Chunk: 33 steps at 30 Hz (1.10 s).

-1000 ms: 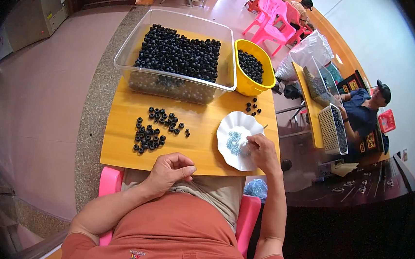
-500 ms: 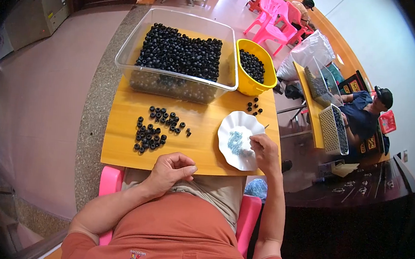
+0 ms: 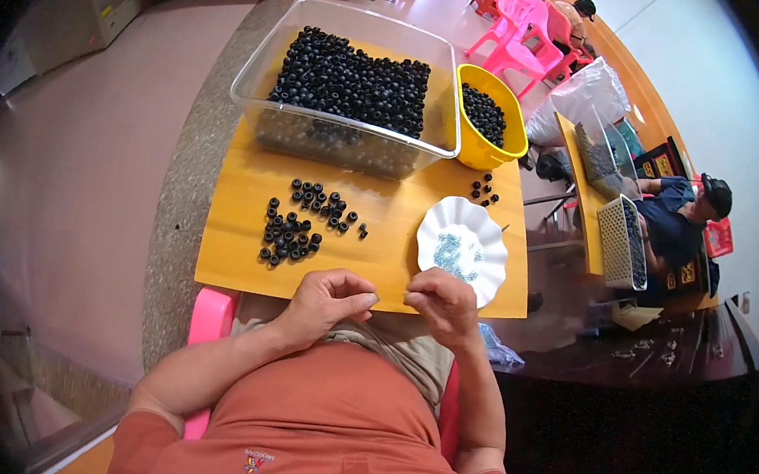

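My left hand [image 3: 325, 306] is at the table's near edge, thumb and fingertips pinched together; anything between them is too small to make out. Facing it across a small gap, my right hand [image 3: 447, 308] is also pinched, its contents hidden. Just beyond the right hand lies a white scalloped plate [image 3: 492, 255] with a scatter of tiny pale-blue pieces [image 3: 455, 254] on it. Several loose black ring-like parts [image 3: 286, 235] with holes lie in a cluster on the wooden table [image 3: 371, 227], ahead of my left hand.
A clear plastic bin [image 3: 342, 149] full of black parts stands at the table's far side. Beside it is a yellow tub [image 3: 493, 157] with more of them. A few loose parts [image 3: 484, 190] lie below the tub. At right, another person [image 3: 677, 211] sits by a white perforated basket [image 3: 620, 243].
My right hand has left the plate and come leftward and nearer, close to my left hand. My left hand has shifted slightly. The whole view has shifted a little.
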Available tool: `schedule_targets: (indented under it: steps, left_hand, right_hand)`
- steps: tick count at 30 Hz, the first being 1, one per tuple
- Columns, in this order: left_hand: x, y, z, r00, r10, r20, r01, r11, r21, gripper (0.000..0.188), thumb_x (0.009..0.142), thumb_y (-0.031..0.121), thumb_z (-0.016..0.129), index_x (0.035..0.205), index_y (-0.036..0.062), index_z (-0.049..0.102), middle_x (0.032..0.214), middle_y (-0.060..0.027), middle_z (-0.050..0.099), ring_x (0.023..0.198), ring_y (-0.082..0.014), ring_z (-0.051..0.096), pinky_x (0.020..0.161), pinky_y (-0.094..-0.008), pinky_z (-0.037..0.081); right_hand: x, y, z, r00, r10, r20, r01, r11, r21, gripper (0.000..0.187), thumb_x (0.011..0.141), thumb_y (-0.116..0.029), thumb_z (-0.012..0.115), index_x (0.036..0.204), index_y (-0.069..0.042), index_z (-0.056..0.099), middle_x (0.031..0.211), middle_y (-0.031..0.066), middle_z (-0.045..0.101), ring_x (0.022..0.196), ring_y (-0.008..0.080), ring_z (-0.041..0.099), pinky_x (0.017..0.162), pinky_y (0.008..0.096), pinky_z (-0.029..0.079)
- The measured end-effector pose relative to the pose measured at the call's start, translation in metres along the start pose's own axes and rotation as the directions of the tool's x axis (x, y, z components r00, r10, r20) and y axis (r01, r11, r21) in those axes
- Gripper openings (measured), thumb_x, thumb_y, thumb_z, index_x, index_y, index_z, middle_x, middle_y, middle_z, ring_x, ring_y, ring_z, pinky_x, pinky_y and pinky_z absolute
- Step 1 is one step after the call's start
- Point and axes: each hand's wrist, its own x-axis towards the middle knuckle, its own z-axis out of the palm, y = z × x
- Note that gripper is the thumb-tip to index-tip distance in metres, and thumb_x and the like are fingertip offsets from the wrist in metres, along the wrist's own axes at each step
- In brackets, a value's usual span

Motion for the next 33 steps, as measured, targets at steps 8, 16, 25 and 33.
schedule_targets:
  steps: [8,16,25,33]
  left_hand:
    - [-0.001,-0.001,-0.001,0.999,-0.026,0.034,0.029,0.994,-0.103,0.021,0.09,0.009,0.064,0.107,-0.0037,0.062,0.094,-0.0068,0.066,0.081,-0.0117,0.065,0.074,-0.0227,0.055]
    - [0.0,-0.001,-0.002,0.999,-0.014,0.045,0.018,0.997,-0.08,0.015,0.089,0.007,0.064,0.101,-0.0019,0.063,0.093,-0.007,0.066,0.082,-0.0122,0.064,0.075,-0.0251,0.056]
    - [0.0,0.001,-0.004,0.997,-0.042,0.059,0.05,0.987,-0.155,0.014,0.088,0.006,0.064,0.101,-0.0013,0.062,0.094,-0.0089,0.067,0.084,-0.0149,0.066,0.077,-0.0271,0.057]
    - [-0.001,0.004,-0.004,0.992,-0.086,0.095,0.107,0.965,-0.239,0.013,0.088,0.004,0.064,0.1,-0.0002,0.062,0.094,-0.0098,0.068,0.086,-0.0175,0.067,0.078,-0.0294,0.057]
  right_hand:
    - [0.002,-0.003,0.023,1.0,-0.004,0.008,0.003,0.992,0.13,0.011,0.079,-0.004,0.071,0.086,0.0,0.063,0.079,0.01,0.063,0.069,0.0186,0.062,0.062,0.028,0.048]
    - [0.0,-0.003,0.033,0.999,-0.038,0.035,0.033,0.99,0.136,0.013,0.078,-0.003,0.072,0.086,0.0,0.063,0.079,0.0113,0.064,0.071,0.0223,0.063,0.064,0.0297,0.05]
    - [-0.003,-0.004,0.04,1.0,0.02,-0.022,-0.014,0.973,0.23,0.01,0.08,-0.001,0.069,0.088,0.0,0.066,0.08,0.0105,0.064,0.072,0.0198,0.062,0.065,0.0289,0.049]
    - [-0.007,-0.006,0.046,0.989,0.145,-0.029,-0.121,0.908,0.402,0.007,0.082,0.002,0.067,0.089,0.001,0.067,0.082,0.0114,0.063,0.071,0.0184,0.061,0.064,0.0265,0.048]
